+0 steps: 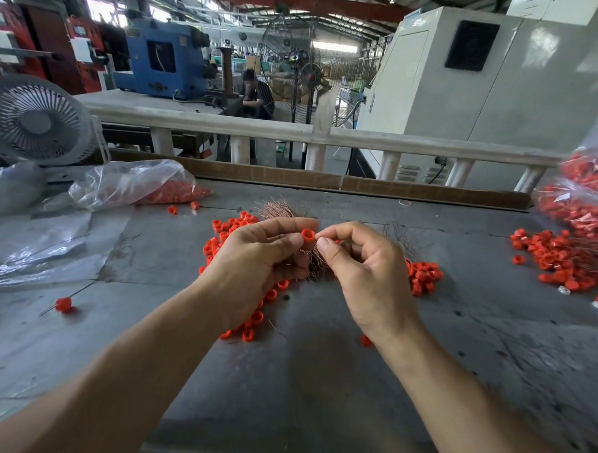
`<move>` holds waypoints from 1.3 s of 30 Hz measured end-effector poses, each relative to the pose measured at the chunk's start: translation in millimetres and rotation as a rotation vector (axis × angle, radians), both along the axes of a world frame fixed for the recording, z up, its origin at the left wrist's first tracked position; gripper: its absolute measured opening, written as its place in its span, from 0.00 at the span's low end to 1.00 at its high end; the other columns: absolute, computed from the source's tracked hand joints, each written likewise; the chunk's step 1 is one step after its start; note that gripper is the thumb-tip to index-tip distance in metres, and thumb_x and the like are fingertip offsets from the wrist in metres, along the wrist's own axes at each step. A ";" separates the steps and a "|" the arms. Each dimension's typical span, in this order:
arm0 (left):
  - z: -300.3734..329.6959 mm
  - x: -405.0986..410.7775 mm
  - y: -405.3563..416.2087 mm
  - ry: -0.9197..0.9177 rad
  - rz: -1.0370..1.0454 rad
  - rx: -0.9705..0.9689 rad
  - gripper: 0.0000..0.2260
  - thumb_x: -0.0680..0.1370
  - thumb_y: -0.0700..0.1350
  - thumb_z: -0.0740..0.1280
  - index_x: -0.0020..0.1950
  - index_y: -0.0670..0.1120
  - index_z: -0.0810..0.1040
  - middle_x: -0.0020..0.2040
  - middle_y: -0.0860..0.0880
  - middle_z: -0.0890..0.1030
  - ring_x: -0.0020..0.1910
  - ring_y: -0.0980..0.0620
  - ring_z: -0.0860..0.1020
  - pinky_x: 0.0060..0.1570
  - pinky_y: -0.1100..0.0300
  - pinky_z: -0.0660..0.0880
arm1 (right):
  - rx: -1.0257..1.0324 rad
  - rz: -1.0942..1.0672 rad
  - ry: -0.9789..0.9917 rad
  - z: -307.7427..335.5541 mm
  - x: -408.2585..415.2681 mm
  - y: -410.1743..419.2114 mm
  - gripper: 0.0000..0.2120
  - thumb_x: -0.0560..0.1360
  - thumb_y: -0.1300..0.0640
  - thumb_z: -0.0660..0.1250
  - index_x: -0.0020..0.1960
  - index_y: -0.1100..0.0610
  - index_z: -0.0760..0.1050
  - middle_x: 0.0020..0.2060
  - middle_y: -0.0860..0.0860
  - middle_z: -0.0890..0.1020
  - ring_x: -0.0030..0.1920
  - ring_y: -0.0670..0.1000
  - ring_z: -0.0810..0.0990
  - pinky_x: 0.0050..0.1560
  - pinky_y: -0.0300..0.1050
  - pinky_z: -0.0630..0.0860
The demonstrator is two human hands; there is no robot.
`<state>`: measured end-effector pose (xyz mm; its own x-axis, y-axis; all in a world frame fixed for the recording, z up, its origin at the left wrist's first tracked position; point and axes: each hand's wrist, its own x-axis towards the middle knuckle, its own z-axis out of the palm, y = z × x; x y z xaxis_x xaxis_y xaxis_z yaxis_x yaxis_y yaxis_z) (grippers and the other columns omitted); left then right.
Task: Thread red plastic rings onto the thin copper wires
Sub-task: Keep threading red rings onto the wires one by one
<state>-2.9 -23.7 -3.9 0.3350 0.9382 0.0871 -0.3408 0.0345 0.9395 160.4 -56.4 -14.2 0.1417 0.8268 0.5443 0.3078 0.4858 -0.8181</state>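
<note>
My left hand pinches a red plastic ring between thumb and forefinger, held up over the table. My right hand is right beside it, thumb and forefinger pinched together at the ring's right side; any wire between them is too thin to make out. A bundle of thin copper wires fans out behind my left hand and shows again between my palms. Loose red rings lie scattered under and around both hands. A ring threaded on a wire lies at the left.
A grey worktable carries a clear bag of red rings at back left and larger bags at right. A heap of rings on wires sits at right. A small white fan stands far left. A railing runs behind.
</note>
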 end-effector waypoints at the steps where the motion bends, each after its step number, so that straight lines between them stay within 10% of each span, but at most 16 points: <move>1: -0.1 0.2 -0.1 0.002 0.008 0.000 0.10 0.81 0.34 0.64 0.58 0.41 0.84 0.45 0.44 0.84 0.38 0.51 0.80 0.42 0.57 0.83 | -0.007 -0.002 -0.003 -0.4 -0.1 0.5 0.06 0.78 0.61 0.72 0.44 0.51 0.83 0.35 0.55 0.83 0.36 0.55 0.81 0.37 0.47 0.76; 39: -6.7 -4.0 7.1 0.131 0.013 0.105 0.13 0.74 0.44 0.70 0.57 0.44 0.87 0.47 0.41 0.86 0.46 0.48 0.84 0.50 0.54 0.83 | -0.053 -0.048 -0.039 0.1 3.7 1.3 0.07 0.77 0.61 0.73 0.41 0.54 0.83 0.24 0.43 0.76 0.26 0.41 0.70 0.29 0.32 0.66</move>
<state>-6.8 -16.6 -10.6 0.3379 0.9304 0.1417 -0.2152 -0.0701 0.9740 164.0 -55.2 -14.1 0.1617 0.8473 0.5059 0.3622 0.4259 -0.8291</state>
